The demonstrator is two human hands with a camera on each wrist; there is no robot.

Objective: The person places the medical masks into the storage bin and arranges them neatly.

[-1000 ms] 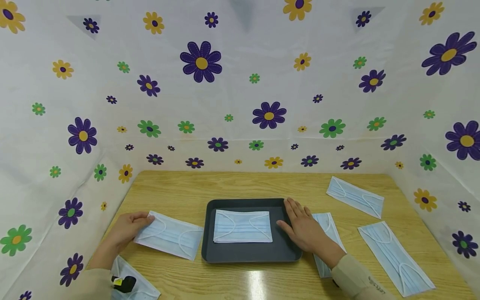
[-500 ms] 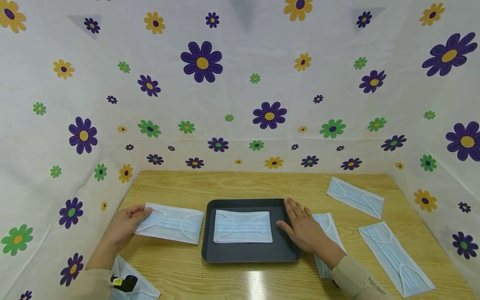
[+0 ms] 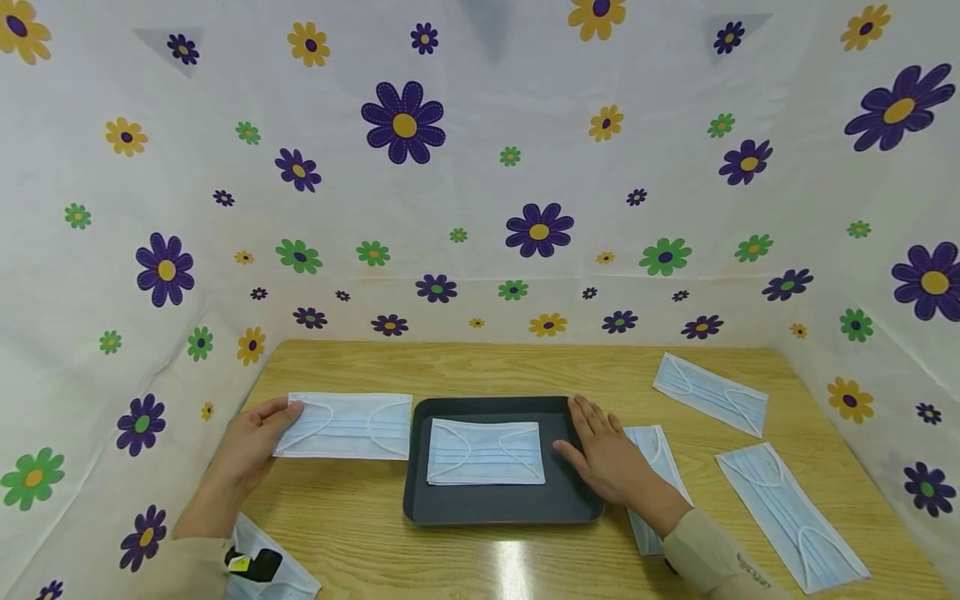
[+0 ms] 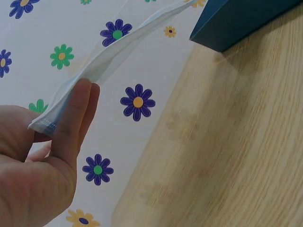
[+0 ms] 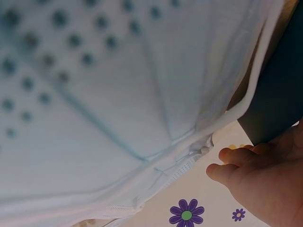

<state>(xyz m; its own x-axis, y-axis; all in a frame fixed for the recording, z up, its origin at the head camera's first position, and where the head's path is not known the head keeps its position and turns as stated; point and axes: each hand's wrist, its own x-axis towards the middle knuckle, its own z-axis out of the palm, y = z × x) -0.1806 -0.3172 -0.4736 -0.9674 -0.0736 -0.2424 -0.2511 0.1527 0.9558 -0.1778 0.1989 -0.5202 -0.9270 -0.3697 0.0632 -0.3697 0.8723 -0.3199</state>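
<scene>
My left hand [image 3: 243,446] pinches a light blue face mask [image 3: 345,427] by its left end, between thumb and fingers. The mask hangs level above the table, just left of a dark grey tray [image 3: 510,506]. In the left wrist view the mask [image 4: 111,54] appears nearly edge-on, apart from the tabletop. Inside the tray lie stacked face masks [image 3: 486,452], ear loops upward. With straight fingers, my right hand [image 3: 607,454] rests along the tray's right rim. A mask [image 5: 118,109] fills much of the right wrist view, close and blurred.
One mask [image 3: 651,533] lies partly beneath the right forearm. Two more, a far mask [image 3: 711,395] and a nearer mask [image 3: 793,517], lie to the right on the wooden table [image 3: 360,367]. Another mask [image 3: 292,575] is partly under the left wrist. A flowered cloth [image 3: 480,192] surrounds the table.
My left hand has raised its mask and turned it from a slant to level, with its right end swinging upward beside the tray. The right hand and tray stay put.
</scene>
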